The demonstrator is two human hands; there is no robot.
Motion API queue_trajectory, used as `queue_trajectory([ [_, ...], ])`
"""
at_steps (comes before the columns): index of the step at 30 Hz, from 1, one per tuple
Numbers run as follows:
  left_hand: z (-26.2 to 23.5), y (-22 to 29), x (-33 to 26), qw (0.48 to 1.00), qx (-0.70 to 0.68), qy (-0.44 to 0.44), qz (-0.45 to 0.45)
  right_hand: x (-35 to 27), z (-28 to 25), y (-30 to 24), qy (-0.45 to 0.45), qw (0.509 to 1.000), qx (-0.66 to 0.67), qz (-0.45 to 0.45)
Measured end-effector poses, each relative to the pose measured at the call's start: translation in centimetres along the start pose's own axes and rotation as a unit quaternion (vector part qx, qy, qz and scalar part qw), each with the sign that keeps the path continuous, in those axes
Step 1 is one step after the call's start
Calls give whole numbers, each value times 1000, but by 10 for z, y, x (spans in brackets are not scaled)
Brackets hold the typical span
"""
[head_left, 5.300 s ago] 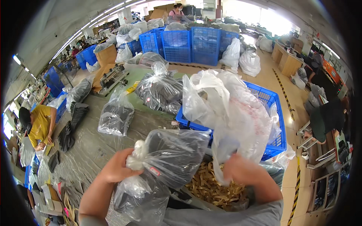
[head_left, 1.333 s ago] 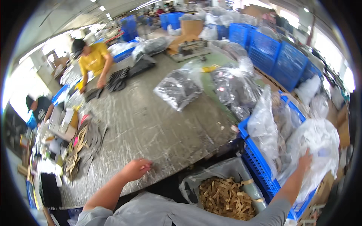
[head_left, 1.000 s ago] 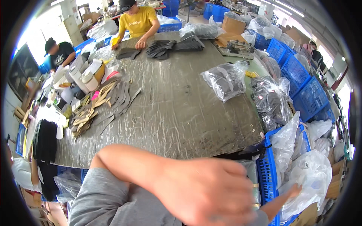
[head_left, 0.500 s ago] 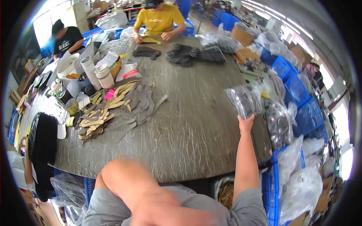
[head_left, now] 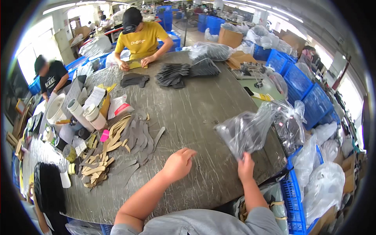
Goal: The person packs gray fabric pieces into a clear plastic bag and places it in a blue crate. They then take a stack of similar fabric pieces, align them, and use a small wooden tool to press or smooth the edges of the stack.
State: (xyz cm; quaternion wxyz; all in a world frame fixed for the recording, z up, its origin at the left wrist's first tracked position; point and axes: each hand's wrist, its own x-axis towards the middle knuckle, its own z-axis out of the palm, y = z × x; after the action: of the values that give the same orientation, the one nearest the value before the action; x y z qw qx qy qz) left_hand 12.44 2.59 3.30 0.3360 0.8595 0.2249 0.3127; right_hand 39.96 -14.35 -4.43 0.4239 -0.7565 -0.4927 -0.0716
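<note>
Half a second ago the right hand [head_left: 246,167] was only reaching toward the clear bag of dark pieces [head_left: 244,133]; now its grip is closed on the bag's near edge, and the bag lies on the counter [head_left: 196,105] closer to the person. The left hand [head_left: 178,163], then blurred near the camera, now rests on the counter, fingers loosely curled and holding nothing, beside the grey and tan cut strips [head_left: 117,145].

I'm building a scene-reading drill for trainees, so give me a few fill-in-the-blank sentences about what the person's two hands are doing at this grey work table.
1. The right hand grips a clear plastic bag of dark grey pieces by its ____ edge.
2. The left hand rests on the grey table holding ____.
3. The blue plastic crates stand on the person's ____ side.
4. Across the table, a person in a ____ shirt handles flat pieces.

Missing words: near; nothing; right; yellow
</note>
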Motion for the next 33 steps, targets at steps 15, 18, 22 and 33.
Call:
queue_trajectory([
  [15, -37, 77, 77, 989, 145, -2, -24, 65, -133, -73, -39, 991, 131, -4],
  [18, -99, 105, 157, 957, 279, 41, 67, 168, -150, -121, 3, 989, 111, -101],
  [22, -166, 181, 190, 971, 211, 101, 44, 240, -185, -175, 127, 974, 111, -149],
  [33, -68, 195, 104, 956, -100, 41, 272, 175, -104, -226, 147, 816, 539, -148],
])
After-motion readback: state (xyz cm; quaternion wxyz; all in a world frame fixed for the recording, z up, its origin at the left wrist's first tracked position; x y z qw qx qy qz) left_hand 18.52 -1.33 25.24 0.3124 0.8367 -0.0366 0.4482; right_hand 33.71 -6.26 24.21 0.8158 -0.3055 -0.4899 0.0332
